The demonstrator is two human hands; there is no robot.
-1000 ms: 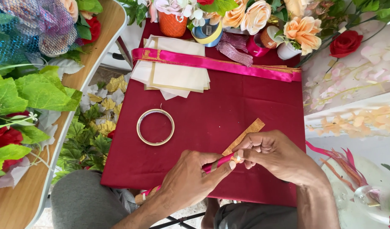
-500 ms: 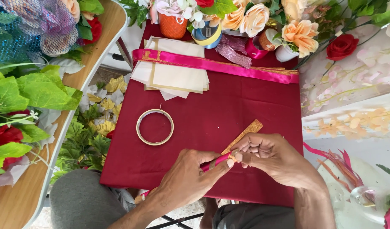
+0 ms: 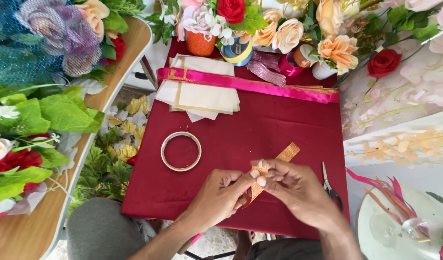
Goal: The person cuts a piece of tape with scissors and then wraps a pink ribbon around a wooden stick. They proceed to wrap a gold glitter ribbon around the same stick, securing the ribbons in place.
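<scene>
My left hand [image 3: 220, 195] and my right hand [image 3: 293, 185] meet over the near part of a dark red cloth [image 3: 260, 120]. Between their fingertips they pinch a gold glitter ribbon strip [image 3: 285, 155] that runs up and to the right. A thin pink piece shows under my left fingers; what it is cannot be told. A roll of clear tape [image 3: 181, 151] lies flat just left of my left hand. Scissors [image 3: 328, 185] lie on the cloth right of my right hand.
Cream paper sheets [image 3: 199, 94] and a long pink satin ribbon [image 3: 245, 84] lie across the far cloth. Artificial flowers in pots [image 3: 279, 33] line the back. A wooden table [image 3: 130, 58] with leaves and flowers stands left. A glass [image 3: 414, 228] sits on a white round tray at lower right.
Both hands have kept working the gold strip in nearly the same place; the fingers have shifted slightly on it. The view has drifted a little.
</scene>
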